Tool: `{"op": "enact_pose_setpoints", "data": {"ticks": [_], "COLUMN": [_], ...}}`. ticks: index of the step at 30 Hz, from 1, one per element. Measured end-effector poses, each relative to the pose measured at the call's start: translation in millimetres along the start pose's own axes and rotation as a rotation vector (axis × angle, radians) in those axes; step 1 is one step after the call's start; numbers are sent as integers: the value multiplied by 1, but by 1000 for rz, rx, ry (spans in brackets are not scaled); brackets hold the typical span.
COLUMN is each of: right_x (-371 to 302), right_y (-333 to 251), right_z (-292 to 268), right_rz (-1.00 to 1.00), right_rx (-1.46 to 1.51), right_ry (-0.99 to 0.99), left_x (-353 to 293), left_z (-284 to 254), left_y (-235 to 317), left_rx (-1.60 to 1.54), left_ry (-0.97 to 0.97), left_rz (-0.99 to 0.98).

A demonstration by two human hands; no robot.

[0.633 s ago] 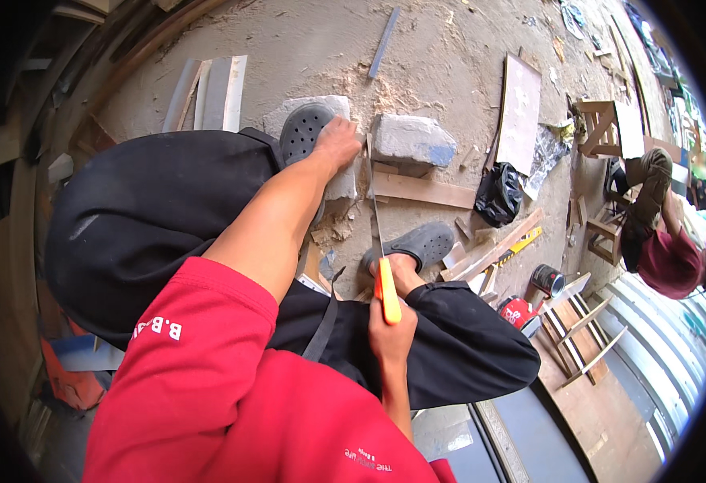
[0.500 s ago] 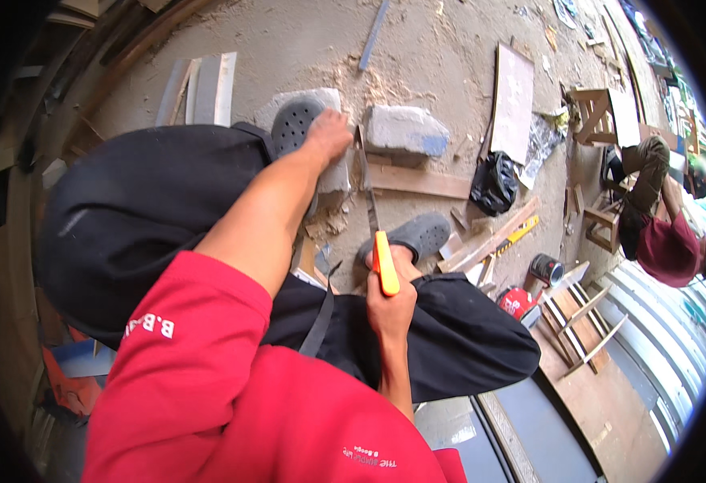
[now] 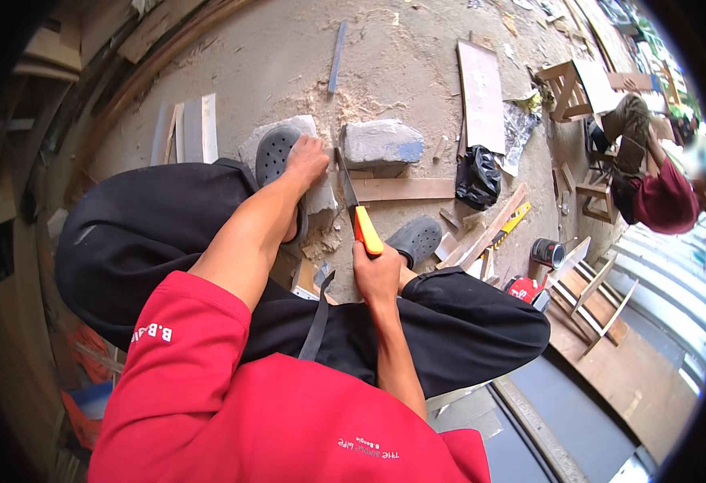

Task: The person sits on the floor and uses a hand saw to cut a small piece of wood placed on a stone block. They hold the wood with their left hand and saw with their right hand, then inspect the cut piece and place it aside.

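Head view shows your right hand (image 3: 376, 274) closed around the orange-yellow handle of a handsaw (image 3: 349, 191), its blade pointing away from you over the floor (image 3: 417, 72), with the tip just beside your left hand (image 3: 308, 159). That left hand is bent downward over the pale block (image 3: 321, 197) under your left clog (image 3: 275, 153), just beside the clog's toe; you cannot tell from here whether its fingers pinch anything. Right of the blade sit a second block (image 3: 382, 142) with a blue patch and a wooden board (image 3: 407, 189), with a black plastic bag (image 3: 478, 177) near the board's far end.
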State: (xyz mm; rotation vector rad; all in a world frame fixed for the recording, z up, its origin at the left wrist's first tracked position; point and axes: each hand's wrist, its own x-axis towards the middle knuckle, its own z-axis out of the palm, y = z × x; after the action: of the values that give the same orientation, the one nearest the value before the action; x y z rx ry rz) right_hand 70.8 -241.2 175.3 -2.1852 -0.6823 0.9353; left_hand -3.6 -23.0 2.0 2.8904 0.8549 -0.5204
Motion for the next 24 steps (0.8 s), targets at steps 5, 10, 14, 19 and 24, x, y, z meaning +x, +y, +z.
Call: {"op": "enact_pose_setpoints", "data": {"ticks": [5, 10, 14, 19, 24], "right_x": [-71, -134, -129, -118, -111], "right_y": [-14, 11, 22, 18, 22], "right_z": [-35, -115, -139, -146, -137], "right_rz": [-59, 89, 99, 79, 56], "right_rx": [-7, 178, 227, 468, 419], "right_ry": [51, 132, 261, 313, 246], "left_x": [4, 4, -5, -28, -19], "left_z": [6, 7, -21, 19, 19], "left_y": [-1, 20, 73, 136, 113], "left_rx": [21, 91, -146, -764, -243], "left_ry": [24, -83, -318, -223, 204], "left_rz": [2, -123, -348, 227, 85]}}
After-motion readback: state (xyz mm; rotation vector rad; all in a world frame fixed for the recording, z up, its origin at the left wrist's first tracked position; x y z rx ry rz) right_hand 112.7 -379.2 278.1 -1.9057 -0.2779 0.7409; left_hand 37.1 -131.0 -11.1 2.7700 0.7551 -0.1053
